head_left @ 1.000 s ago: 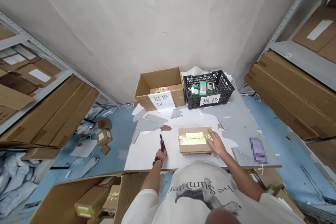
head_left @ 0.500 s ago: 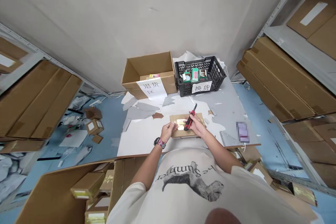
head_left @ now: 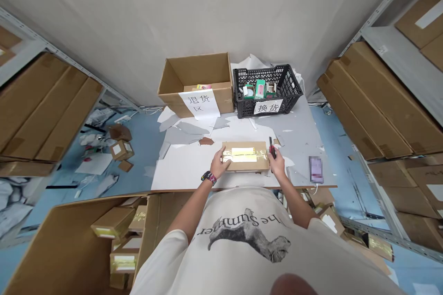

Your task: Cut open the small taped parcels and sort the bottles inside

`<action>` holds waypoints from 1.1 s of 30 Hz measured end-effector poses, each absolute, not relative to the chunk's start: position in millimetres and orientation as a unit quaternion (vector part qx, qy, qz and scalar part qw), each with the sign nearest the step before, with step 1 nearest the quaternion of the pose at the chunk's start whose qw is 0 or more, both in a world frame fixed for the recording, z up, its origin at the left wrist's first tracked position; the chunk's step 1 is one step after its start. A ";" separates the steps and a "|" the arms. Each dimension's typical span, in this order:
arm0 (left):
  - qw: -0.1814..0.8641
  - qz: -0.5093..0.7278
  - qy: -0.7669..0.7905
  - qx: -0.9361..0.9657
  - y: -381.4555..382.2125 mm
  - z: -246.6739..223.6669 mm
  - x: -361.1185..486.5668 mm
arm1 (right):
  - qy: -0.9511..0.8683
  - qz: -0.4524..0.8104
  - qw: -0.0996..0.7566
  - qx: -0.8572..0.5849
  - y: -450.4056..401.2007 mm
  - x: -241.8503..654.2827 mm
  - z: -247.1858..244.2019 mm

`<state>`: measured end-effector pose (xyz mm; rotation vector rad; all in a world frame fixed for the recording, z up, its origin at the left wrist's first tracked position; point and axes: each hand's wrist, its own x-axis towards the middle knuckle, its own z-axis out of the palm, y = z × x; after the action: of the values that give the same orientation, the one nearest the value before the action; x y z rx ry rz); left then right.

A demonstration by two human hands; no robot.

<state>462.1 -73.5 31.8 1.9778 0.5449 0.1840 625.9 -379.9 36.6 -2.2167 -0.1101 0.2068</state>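
A small cardboard box (head_left: 244,167) lies on the table in front of me, sealed with yellowish tape and bearing a white and yellow label (head_left: 243,152). My left hand (head_left: 219,162) grips its left end, the thumb resting on top. At the opposite end, my right hand (head_left: 277,162) is closed around a red and black utility knife (head_left: 272,149). The knife points away from me, just beside the box's right edge. Part of its handle is hidden by my fingers.
Behind the box stand an open carton (head_left: 173,101) with a paper sign and a black plastic crate (head_left: 245,109) holding small green boxes. A phone (head_left: 315,169) lies right on the table (head_left: 187,170). A large carton (head_left: 69,235) of parcels is at lower left. Shelves flank both sides.
My right hand with the utility knife has moved from over the box's top to its right end. My left hand has shifted left onto the box's left end. The view has tilted slightly.
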 end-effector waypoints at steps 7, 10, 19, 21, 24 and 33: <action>0.515 0.135 0.285 0.797 -62.2 33.5 444.9 | -0.115 0.103 0.393 -0.906 -328.5 625.5 37.6; 0.553 0.136 0.318 0.758 -59.5 30.4 435.0 | -0.159 0.037 0.367 -0.916 -314.3 634.7 54.3; 0.548 0.136 0.363 0.741 -73.2 19.7 434.7 | -0.477 0.143 0.221 -0.839 -272.9 630.2 131.7; 0.547 0.129 0.362 0.744 -72.1 19.6 435.7 | -0.542 0.187 0.171 -0.802 -257.8 630.5 140.6; 0.557 0.130 0.356 0.739 -72.0 18.6 434.7 | -0.600 0.206 0.109 -0.765 -235.9 631.5 149.3; 0.581 0.148 0.362 0.713 -79.1 16.8 436.5 | -0.644 0.210 0.037 -0.735 -197.6 635.8 161.0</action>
<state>436.5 -79.1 16.8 1.6667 0.8469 0.3464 635.8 -197.6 161.0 -2.2554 -1.9757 0.6450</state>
